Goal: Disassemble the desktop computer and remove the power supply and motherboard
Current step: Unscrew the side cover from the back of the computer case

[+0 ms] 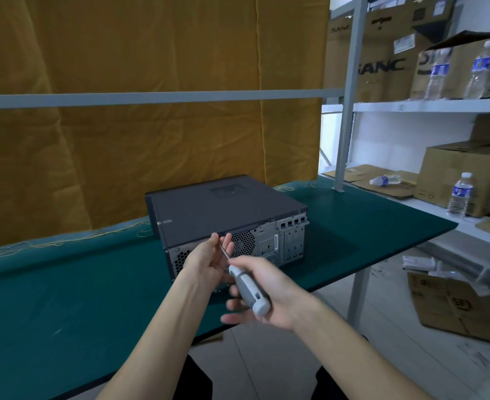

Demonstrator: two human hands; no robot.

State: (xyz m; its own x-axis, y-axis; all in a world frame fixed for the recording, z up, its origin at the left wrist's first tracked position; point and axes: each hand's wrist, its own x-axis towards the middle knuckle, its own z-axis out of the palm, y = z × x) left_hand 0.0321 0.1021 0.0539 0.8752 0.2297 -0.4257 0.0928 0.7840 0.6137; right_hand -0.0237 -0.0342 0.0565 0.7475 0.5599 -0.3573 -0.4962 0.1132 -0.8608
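The desktop computer (pixel 226 220) lies flat, cover on, its rear panel facing the person, where the right hand (pixel 264 295) grips a screwdriver (pixel 246 287) while left hand (pixel 209 261) fingertips pinch its shaft, probably steadying the tip toward a rear cover screw.

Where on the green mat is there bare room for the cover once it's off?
Bare mat left of the computer case, out to the yellow curtain, and a smaller patch between case and shelf post. Crowded at the case's rear, where the left hand and right hand work the screwdriver.
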